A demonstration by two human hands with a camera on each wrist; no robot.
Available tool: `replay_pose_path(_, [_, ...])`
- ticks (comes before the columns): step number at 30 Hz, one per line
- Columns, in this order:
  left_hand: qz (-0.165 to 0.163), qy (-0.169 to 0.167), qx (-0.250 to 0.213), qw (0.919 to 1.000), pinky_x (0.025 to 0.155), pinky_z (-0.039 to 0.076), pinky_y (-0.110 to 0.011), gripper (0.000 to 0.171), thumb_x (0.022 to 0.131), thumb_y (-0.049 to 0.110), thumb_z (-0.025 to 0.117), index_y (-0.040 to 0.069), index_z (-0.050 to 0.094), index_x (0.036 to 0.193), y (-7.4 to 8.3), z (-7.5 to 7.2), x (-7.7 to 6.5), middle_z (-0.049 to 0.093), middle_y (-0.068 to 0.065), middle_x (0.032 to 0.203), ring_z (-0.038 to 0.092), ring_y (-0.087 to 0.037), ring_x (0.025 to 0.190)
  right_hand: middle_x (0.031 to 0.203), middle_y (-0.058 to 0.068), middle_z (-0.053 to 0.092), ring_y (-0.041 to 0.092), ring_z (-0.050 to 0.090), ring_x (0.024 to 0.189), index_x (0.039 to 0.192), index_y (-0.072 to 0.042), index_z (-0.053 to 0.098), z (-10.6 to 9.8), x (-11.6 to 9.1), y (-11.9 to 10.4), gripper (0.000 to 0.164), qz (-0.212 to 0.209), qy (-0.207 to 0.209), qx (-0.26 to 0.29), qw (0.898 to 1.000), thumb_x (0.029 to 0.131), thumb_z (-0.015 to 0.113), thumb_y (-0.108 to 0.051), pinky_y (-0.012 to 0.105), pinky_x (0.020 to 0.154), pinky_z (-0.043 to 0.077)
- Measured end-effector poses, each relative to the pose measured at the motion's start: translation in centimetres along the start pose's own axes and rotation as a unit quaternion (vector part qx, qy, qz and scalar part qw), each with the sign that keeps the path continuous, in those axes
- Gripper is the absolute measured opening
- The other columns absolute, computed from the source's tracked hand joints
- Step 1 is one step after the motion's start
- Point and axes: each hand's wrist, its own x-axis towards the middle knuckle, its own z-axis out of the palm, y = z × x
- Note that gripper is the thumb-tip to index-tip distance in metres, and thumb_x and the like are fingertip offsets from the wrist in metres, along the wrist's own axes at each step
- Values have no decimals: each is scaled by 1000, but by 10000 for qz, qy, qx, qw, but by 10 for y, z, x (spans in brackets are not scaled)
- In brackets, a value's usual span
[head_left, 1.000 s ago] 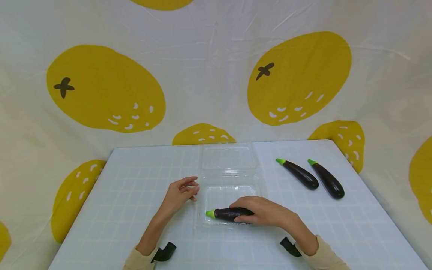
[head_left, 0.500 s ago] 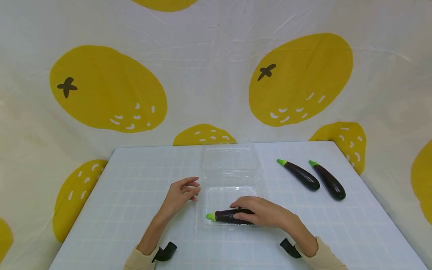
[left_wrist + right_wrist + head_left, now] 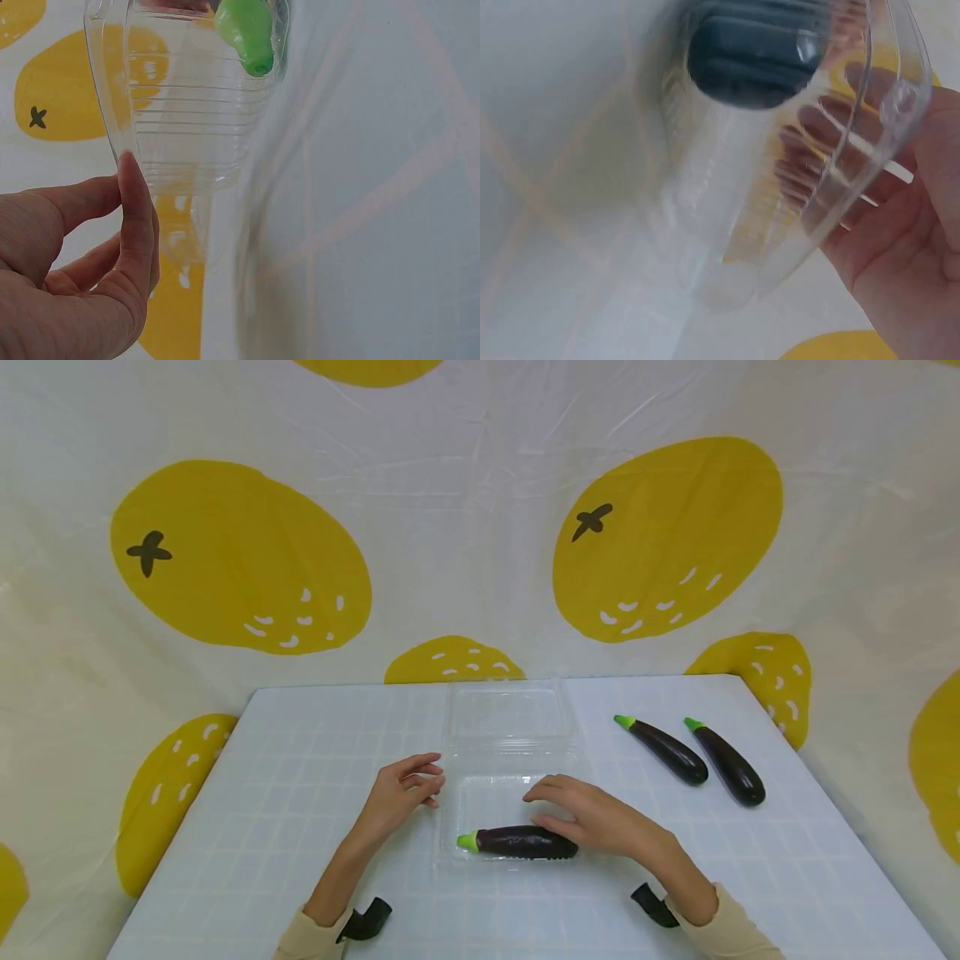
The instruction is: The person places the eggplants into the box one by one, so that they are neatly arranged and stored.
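A dark purple eggplant (image 3: 525,842) with a green stem end lies along the near side of a clear plastic clamshell container (image 3: 487,793). The container's lid (image 3: 506,710) is folded back, away from the person. Just above the eggplant's thick end hovers the right hand (image 3: 596,817), fingers spread and relaxed, holding nothing. Through the clear wall, the right wrist view shows the eggplant's round end (image 3: 754,64) apart from that hand. Beside the container's left rim is the left hand (image 3: 401,789), fingers loosely bent. Whether its fingertips touch the rim is unclear.
Two more eggplants, one nearer the container (image 3: 667,753) and one farther right (image 3: 729,767), lie on the table at the back right. The table (image 3: 315,760) has a pale checked cover. Behind it hangs a cloth (image 3: 457,527) printed with yellow fruit.
The right hand has let go of the eggplant and lifted slightly up and to the right. The eggplant stays in the container. The left hand has hardly moved.
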Motion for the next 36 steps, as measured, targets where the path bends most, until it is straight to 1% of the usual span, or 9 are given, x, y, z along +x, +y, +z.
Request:
replay_pose_path(2, [-13, -8, -15, 10000, 69, 61, -25, 47, 95, 9, 75, -3, 61, 138, -1, 0, 0, 69, -14, 110, 71, -36, 85, 127, 0, 65, 19, 62, 118, 128, -10, 68, -3, -1, 2, 30, -21, 153, -52, 9999, 103, 65, -26, 38, 100, 55])
replay_pose_path(7, [-22, -11, -57, 10000, 69, 61, -25, 47, 95, 9, 75, -3, 61, 137, -1, -1, 1, 69, -15, 111, 71, -36, 85, 122, 1, 66, 20, 63, 113, 125, -10, 69, -12, -6, 8, 26, -183, 554, -242, 9980, 101, 69, -20, 37, 96, 57])
replay_pose_path(13, [-46, 11, -30, 10000, 69, 62, -25, 46, 94, 10, 75, -2, 62, 137, -2, -1, 2, 69, -15, 111, 71, -34, 84, 119, 0, 66, 21, 64, 110, 122, -12, 69, -21, -11, 18, 24, -301, 866, -466, 9947, 98, 72, -15, 37, 92, 58])
replay_pose_path(19, [-38, 46, 11, 10000, 69, 61, -25, 46, 95, 10, 75, -2, 61, 137, -1, -1, 1, 70, -15, 111, 71, -32, 83, 119, 0, 67, 20, 62, 111, 119, -11, 71, -30, -17, 28, 26, -153, 1195, -730, 9900, 94, 76, -10, 41, 94, 58])
replay_pose_path(23, [-78, 17, 19, 10000, 71, 61, -24, 46, 95, 12, 75, -1, 61, 138, -1, 0, 2, 69, -15, 112, 71, -32, 84, 118, 2, 68, 22, 62, 112, 116, -9, 72, -36, -23, 35, 27, -176, 1483, -989, 9838, 90, 79, -7, 44, 94, 58])
replay_pose_path(29, [-101, 42, 56, 9999, 72, 61, -24, 47, 95, 14, 75, 0, 62, 138, -1, 0, 0, 69, -14, 113, 71, -31, 84, 115, 3, 70, 23, 64, 109, 114, -9, 73, -45, -31, 46, 32, -194, 1921, -1442, 9705, 85, 83, -4, 46, 90, 59])
replay_pose_path(32, [-121, 36, 72, 9999, 72, 61, -23, 47, 96, 14, 75, 1, 62, 138, 0, 0, 0, 69, -14, 113, 71, -30, 84, 114, 3, 70, 22, 65, 107, 113, -9, 73, -49, -36, 52, 34, -146, 2109, -1539, 9652, 82, 85, -3, 45, 88, 59])
replay_pose_path(36, [-132, 22, 83, 9999, 72, 61, -24, 47, 96, 15, 75, 1, 61, 139, 1, 0, 1, 69, -13, 112, 71, -30, 83, 113, 4, 70, 23, 65, 106, 112, -8, 73, -53, -42, 60, 35, -31, 2280, -1602, 9604, 80, 86, -2, 39, 89, 57])
